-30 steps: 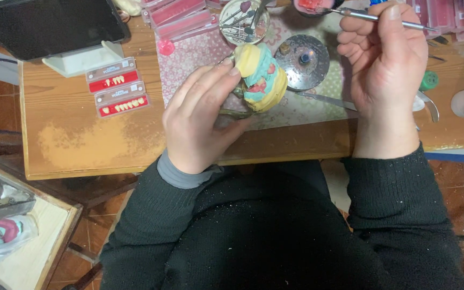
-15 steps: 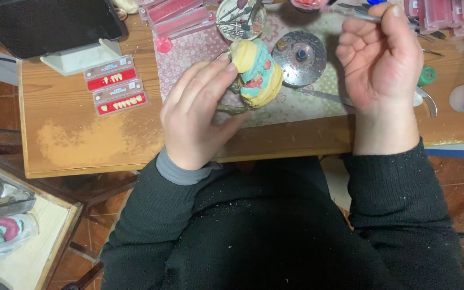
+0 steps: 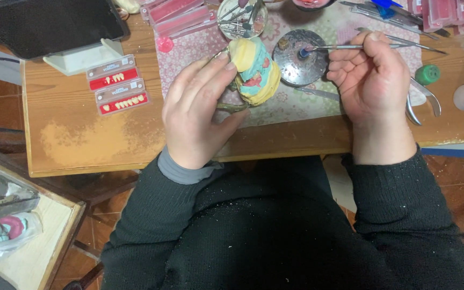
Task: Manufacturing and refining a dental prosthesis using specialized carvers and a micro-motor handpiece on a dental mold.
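My left hand (image 3: 197,110) grips a dental model (image 3: 254,70) of yellow and teal plaster with pink wax, held over the patterned mat (image 3: 189,53). A bent metal frame under the model shows below my thumb. My right hand (image 3: 374,80) holds a thin metal instrument (image 3: 350,47) whose tip rests in a round metal dish (image 3: 299,64) just right of the model.
Two red and grey cards of artificial teeth (image 3: 118,91) lie left on the wooden table (image 3: 81,145). A dark tablet (image 3: 49,24) stands at back left, a tin of tools (image 3: 241,16) at the back, pliers (image 3: 422,102) and a green cap (image 3: 428,74) at right.
My right hand has come down and left, bringing the instrument's tip into the round dish. My left hand and the model stayed nearly in place.
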